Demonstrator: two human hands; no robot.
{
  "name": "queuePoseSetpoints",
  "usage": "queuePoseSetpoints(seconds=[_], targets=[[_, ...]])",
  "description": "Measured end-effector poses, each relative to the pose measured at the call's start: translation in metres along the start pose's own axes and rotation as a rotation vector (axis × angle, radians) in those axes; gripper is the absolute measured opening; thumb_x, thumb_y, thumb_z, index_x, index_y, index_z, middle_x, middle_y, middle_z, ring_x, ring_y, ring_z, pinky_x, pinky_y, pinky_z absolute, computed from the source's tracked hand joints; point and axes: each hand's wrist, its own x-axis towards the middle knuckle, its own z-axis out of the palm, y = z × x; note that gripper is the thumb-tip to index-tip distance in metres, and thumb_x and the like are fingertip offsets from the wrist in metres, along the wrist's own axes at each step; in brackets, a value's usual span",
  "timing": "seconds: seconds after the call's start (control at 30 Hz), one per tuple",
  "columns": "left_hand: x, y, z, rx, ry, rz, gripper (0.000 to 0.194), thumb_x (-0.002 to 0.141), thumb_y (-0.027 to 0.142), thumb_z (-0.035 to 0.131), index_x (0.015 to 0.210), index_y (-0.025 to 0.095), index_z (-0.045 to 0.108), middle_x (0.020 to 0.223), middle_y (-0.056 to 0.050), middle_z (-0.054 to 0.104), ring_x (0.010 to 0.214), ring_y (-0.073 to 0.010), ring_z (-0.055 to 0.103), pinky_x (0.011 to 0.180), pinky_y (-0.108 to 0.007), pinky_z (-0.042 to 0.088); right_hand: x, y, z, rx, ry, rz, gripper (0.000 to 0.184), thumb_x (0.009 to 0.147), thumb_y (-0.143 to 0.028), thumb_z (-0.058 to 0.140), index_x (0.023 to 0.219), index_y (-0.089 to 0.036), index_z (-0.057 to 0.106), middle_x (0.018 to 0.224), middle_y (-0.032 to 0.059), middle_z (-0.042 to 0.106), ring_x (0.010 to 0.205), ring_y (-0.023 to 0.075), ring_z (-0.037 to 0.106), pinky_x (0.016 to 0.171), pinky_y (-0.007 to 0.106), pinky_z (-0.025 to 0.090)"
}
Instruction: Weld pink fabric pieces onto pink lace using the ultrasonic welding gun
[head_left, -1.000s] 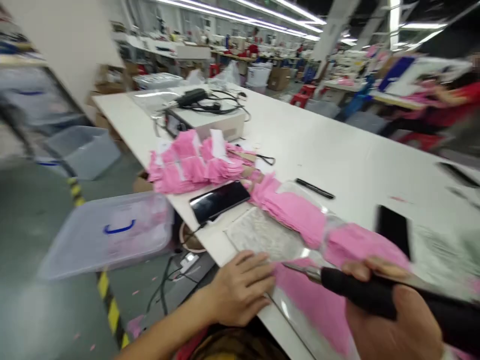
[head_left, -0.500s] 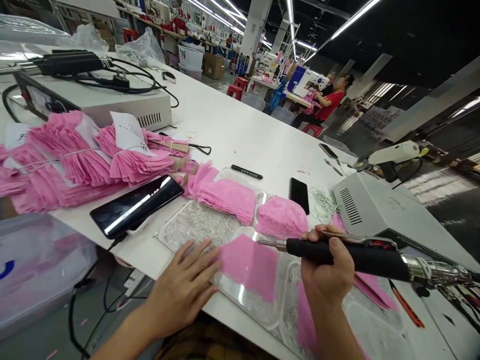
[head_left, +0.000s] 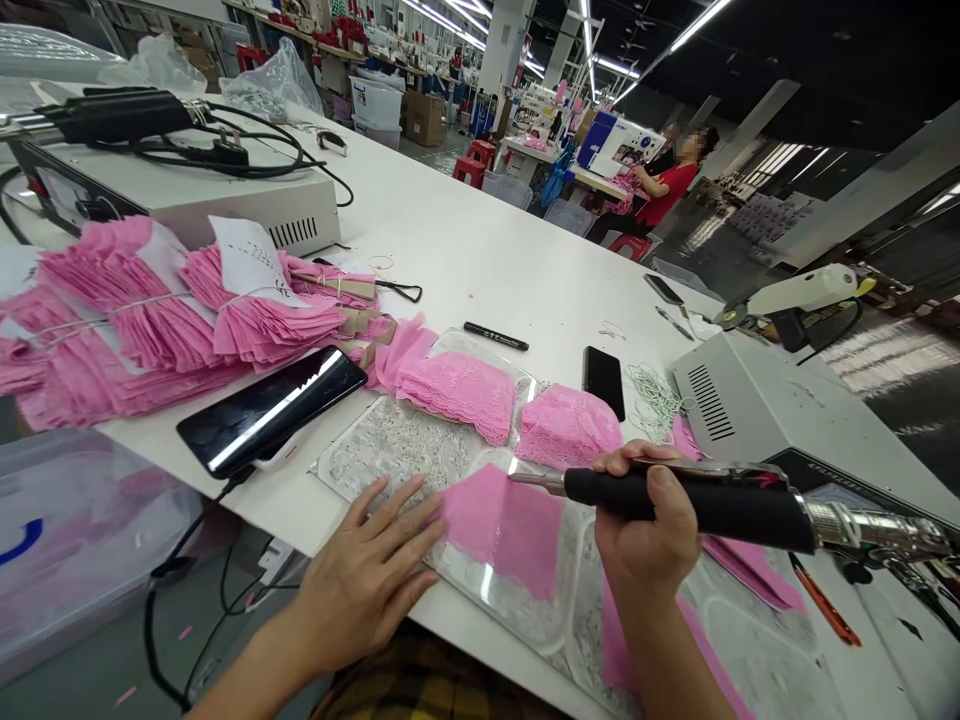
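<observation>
The right hand (head_left: 649, 535) closes its fingers round the black-handled tool (head_left: 720, 508), whose metal tip (head_left: 544, 483) points at the upper edge of the pink fabric piece (head_left: 499, 530) on the speckled board (head_left: 390, 440), while the left hand (head_left: 367, 570) lies, fingers extended, beside it

Cabled black phone (head_left: 274, 412) on white table (head_left: 480, 265); red stools (head_left: 469, 170) beyond
</observation>
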Motion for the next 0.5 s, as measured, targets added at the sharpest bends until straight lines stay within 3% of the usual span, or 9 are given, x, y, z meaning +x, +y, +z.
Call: queuePoseSetpoints(seconds=[0.5], targets=[[0.0040, -0.0031, -0.0040, 0.028, 0.004, 0.049, 0.036, 0.093, 0.016, 0.053, 0.128, 0.014, 0.057, 0.137, -0.008, 0.056, 0.140, -0.0293, 0.034, 0.115, -0.050, 0.024, 0.0022, -0.0043, 0.0002, -0.003, 0.029, -0.036, 0.017, 0.068, -0.028, 0.070, 0.078, -0.020, 0.059, 0.075, -0.0039, 0.052, 0.061, 0.0091, 0.052, 0.063, 0.030, 0.049]])
